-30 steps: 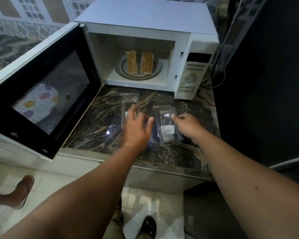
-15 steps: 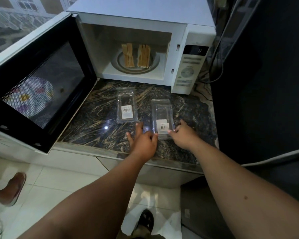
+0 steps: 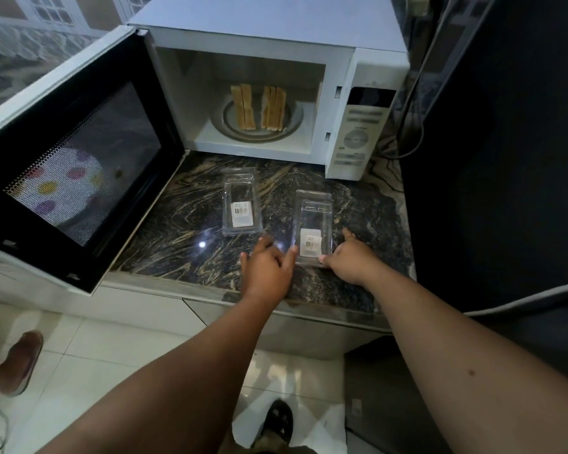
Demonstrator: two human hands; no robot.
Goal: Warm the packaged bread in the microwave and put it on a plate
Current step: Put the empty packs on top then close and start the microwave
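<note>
The white microwave [image 3: 358, 63] stands with its door [image 3: 79, 165] swung wide open to the left. Inside, two sandwiches of sliced bread [image 3: 258, 108] stand on edge on the round turntable plate [image 3: 295, 121]. Two empty clear plastic packages lie on the dark marble counter [image 3: 177, 231]: one on the left [image 3: 241, 201], one on the right [image 3: 312, 224]. My left hand [image 3: 266, 267] rests with spread fingers, its thumb at the right package's near left edge. My right hand [image 3: 351, 257] touches that package's near right corner, one finger lying along its side.
A black appliance [image 3: 505, 158] fills the right side, with cables [image 3: 413, 126] behind the microwave. The open door overhangs the counter's left part. Below the counter edge is a white tiled floor [image 3: 112, 355], where another person's foot [image 3: 23, 362] shows at the left.
My left hand has drawn back from the left package toward the counter's near edge. My right hand has slid back to the right package's near end. Both packages stay put.
</note>
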